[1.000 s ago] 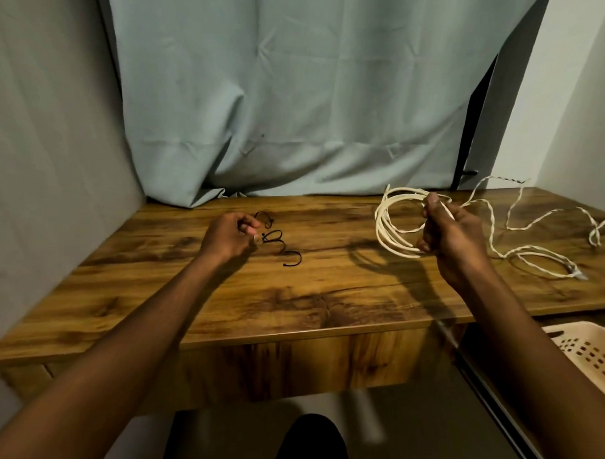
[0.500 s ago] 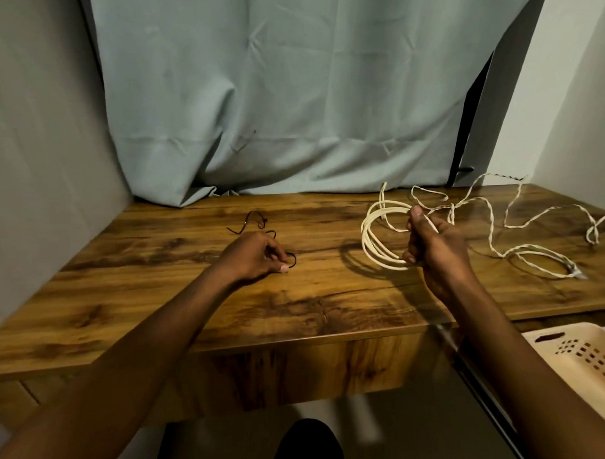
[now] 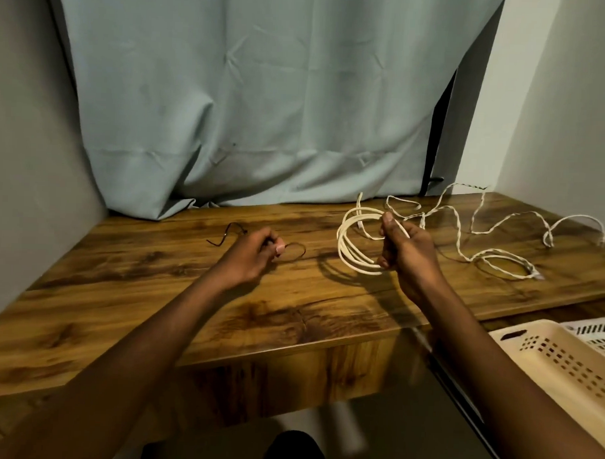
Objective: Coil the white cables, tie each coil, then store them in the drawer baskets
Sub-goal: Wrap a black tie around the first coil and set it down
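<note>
just one head cam, looking forward and down, close over the wooden desk (image 3: 148,292); curtain (image 3: 264,90) fills the upper frame.

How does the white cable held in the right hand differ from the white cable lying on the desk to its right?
The held cable is wound into a neat coil; the loose cable sprawls in open bends.
The held cable is gripped in the right hand above the desk; the loose cable lies untouched on it.
The loose cable looks twisted, the held cable smooth.
Both are white.

I see my two forearms bare to the frame edge, no sleeves, watch or rings on my left hand (image 3: 255,251) or right hand (image 3: 408,255); fingernails short.
</note>
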